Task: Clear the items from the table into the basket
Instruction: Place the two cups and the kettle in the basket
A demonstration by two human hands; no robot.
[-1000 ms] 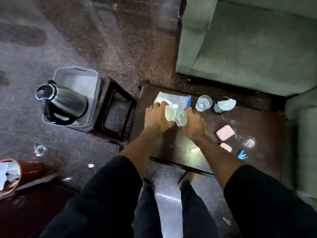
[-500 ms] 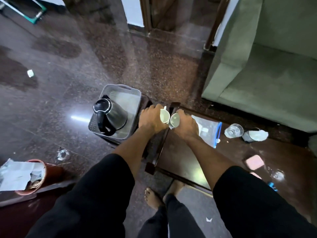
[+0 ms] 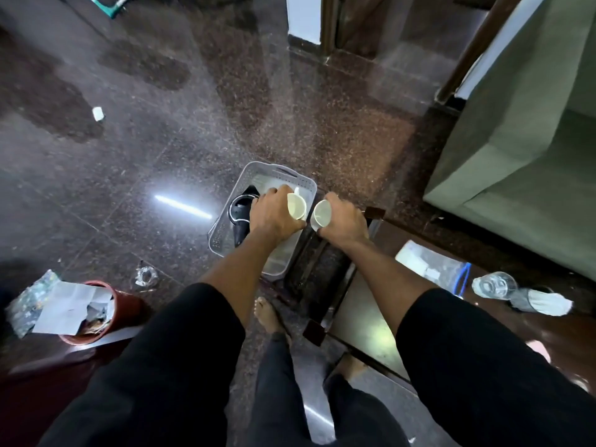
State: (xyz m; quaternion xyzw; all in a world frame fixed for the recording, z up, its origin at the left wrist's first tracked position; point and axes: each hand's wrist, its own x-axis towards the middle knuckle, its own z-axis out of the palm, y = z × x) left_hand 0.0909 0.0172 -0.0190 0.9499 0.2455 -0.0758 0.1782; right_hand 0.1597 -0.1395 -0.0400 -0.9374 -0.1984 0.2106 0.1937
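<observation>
Lower left of frame: a red bin (image 3: 96,321) stuffed with paper stands on the floor. Centre: the grey basket (image 3: 225,233) sits on a dark stool, with a black-handled kettle (image 3: 240,217) lying inside it. My left hand (image 3: 274,216) is over the basket, fingers curled round a pale cup (image 3: 296,206) tipped on its side. Just right of it, my right hand (image 3: 343,221) hangs over the basket's right edge, fingers clamped on a second cup (image 3: 321,216), its mouth facing the first. Lower right: the table (image 3: 371,330) carries a plastic bag (image 3: 432,264), a clear glass (image 3: 491,285) on its side and a crumpled wrapper (image 3: 545,303).
</observation>
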